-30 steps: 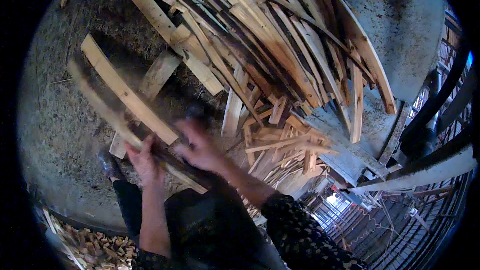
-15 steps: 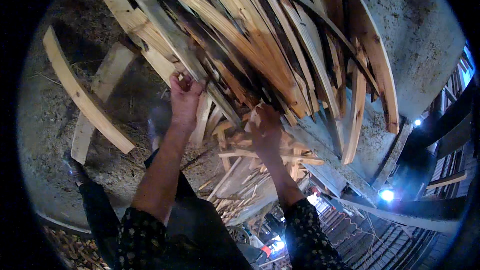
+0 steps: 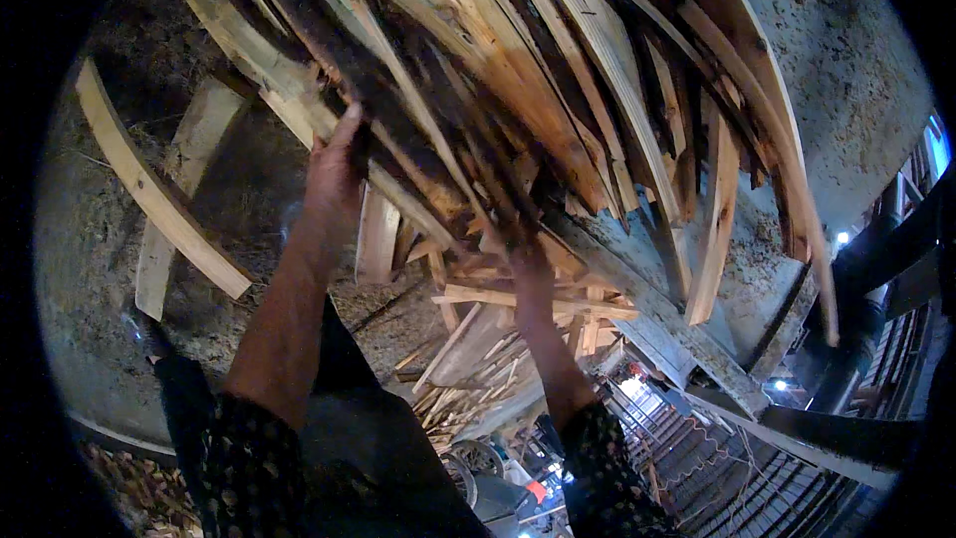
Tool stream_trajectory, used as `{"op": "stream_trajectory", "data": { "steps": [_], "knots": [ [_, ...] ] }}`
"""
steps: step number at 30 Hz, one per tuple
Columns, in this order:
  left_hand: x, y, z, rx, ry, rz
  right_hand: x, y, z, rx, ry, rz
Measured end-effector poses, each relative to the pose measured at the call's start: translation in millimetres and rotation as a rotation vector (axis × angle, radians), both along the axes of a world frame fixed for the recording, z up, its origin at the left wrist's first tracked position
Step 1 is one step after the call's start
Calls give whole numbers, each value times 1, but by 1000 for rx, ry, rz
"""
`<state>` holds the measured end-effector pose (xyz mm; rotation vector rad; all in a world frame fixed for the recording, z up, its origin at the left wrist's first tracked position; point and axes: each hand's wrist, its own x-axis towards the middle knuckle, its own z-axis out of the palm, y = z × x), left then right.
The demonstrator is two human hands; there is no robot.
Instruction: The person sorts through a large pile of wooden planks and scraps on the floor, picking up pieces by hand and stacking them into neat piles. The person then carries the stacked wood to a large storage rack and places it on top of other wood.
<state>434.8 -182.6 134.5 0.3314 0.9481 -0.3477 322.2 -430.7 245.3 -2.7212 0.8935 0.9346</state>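
Observation:
A heap of long wooden slabs and offcuts (image 3: 478, 15), some edged with dark bark, fills the top middle. At its left side, my left hand (image 3: 334, 174) is closed round the edge of a dark bark-edged slab (image 3: 299, 25), thumb side uppermost; its other fingers are mostly hidden. My right hand (image 3: 525, 247) reaches in at the near ends of the heap, below an orange-brown board (image 3: 543, 130). Motion blur and shadow smear its fingers, so its hold is unclear.
Left of the heap, a pale curved-looking strip (image 3: 159, 189) lies across a wider board (image 3: 194, 164) on dirty ground. More scraps (image 3: 468, 359) lie beneath my arms. To the right are a grey panel (image 3: 827, 90), a metal beam (image 3: 687, 339) and dark pipes (image 3: 886, 279).
My left hand has shifted slightly left and up. Beside it, dark bark shows where a pale board face was. My right hand has moved slightly down, and the view has shifted a little.

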Motion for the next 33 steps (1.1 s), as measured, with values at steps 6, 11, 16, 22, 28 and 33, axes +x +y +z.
{"op": "stream_trajectory", "data": {
  "steps": [6,11,16,22,28,33],
  "knots": [
    [-12,25,-6,3,-33,-52,32,19,66,282,-262,277],
    [-9,22,-6,26,-20,-58,121,42,27,129,-510,645],
    [-13,24,-12,-126,34,71,81,61,-19,56,-241,802],
    [-20,25,-18,23,-53,-15,132,114,-37,459,-439,727],
    [-30,32,19,-184,1,-7,109,176,-36,460,-312,554],
    [-72,53,90,84,-58,-468,63,175,13,957,8,-164]
  ]
}}
